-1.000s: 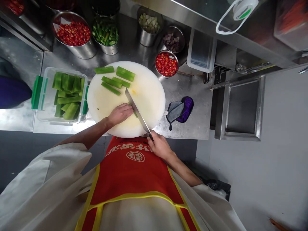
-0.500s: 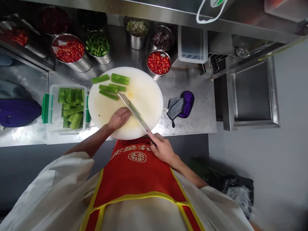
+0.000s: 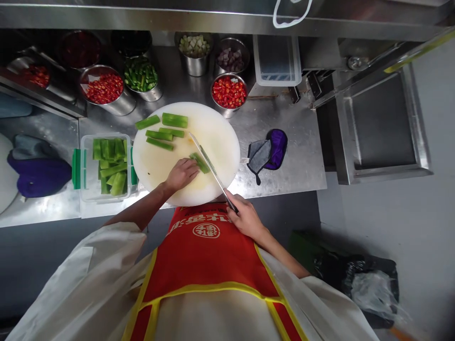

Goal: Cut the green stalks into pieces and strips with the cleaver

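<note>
On the round white cutting board [image 3: 220,137], my left hand [image 3: 183,173] presses a green vegetable piece [image 3: 201,163] with bent fingertips. My right hand [image 3: 246,215] is closed round the dark handle of a knife [image 3: 213,171]. Its blade lies slantwise over the board, just right of the held piece, tip pointing away from me. A thin green slice [image 3: 206,154] shows along the blade's right side. Several cut green strips [image 3: 159,135] lie at the board's far left.
Left of the board stands a clear plastic box [image 3: 85,184] with green vegetable chunks. Behind are metal pots of chopped red chillies [image 3: 229,92], green chillies [image 3: 141,75] and pale cubes [image 3: 194,46]. A purple and grey cloth item [image 3: 277,149] lies to the right. A steel shelf [image 3: 213,19] overhangs the back.
The knife has shifted right, away from my left fingers, and more of the green piece now shows between them and the blade. The whole view has turned slightly.
</note>
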### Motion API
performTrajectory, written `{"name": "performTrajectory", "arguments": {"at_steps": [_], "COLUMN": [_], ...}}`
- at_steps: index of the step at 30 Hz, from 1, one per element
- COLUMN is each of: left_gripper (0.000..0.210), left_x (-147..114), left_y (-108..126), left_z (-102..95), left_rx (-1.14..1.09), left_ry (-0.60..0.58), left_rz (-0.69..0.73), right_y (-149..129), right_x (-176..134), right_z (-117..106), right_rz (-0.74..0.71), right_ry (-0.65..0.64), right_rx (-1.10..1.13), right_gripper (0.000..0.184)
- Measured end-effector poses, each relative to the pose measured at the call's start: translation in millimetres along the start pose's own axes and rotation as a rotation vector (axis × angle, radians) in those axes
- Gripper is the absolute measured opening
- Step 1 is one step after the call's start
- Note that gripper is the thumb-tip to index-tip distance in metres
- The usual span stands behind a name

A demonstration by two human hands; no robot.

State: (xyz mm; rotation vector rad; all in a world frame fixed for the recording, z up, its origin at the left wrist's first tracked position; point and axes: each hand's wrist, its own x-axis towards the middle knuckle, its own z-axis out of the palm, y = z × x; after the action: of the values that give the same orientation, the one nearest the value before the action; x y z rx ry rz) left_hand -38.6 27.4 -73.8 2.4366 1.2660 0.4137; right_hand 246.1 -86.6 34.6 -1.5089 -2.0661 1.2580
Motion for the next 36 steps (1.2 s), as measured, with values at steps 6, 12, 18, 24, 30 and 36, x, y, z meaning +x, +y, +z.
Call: {"name": "performTrajectory", "arguments": {"at_steps": [6,12,18,24,30,36], "left_gripper": [0.023,0.033,0.035,0.034,0.028,0.069], "left_x": [-16.4,-3.0,25.5,37.9,41.4,54.4], "left_y": [5.5,-1.2,-24.1,-39.5,-44.6,-38.3], "left_z": [-36.9,-78.6,-53.7,-46.2,-46.9,-41.0], "left_rx": [-0.076,-0.148,0.009,-0.038,0.043,0.077], "left_ry": [0.338,0.06,-0.417,-0.42,-0.412,-0.392], "left_rz": [-0.117,0.064,0.276,0.371,0.436,0.423], "right_y": [-1.9,-9.7,-9.3,-17.3,-23.8,-24.4], "right_x": [-1.9,-2.7,-0.9,-10.7,-35.1,-68.1], "right_z": [11.8,36.2,69.2,86.5,90.7,76.5], "right_rz": [0.017,0.097,0.132,0.109,0.002,0.018], "right_ry": [-0.046,-0.184,-0.171,-0.148,-0.151,-0.168], "right_rx": [-0.08,-0.348,-0.43,-0.438,-0.341,-0.244], "right_gripper": [0.057,0.049,0.048,0.047,0.045,0.046]}}
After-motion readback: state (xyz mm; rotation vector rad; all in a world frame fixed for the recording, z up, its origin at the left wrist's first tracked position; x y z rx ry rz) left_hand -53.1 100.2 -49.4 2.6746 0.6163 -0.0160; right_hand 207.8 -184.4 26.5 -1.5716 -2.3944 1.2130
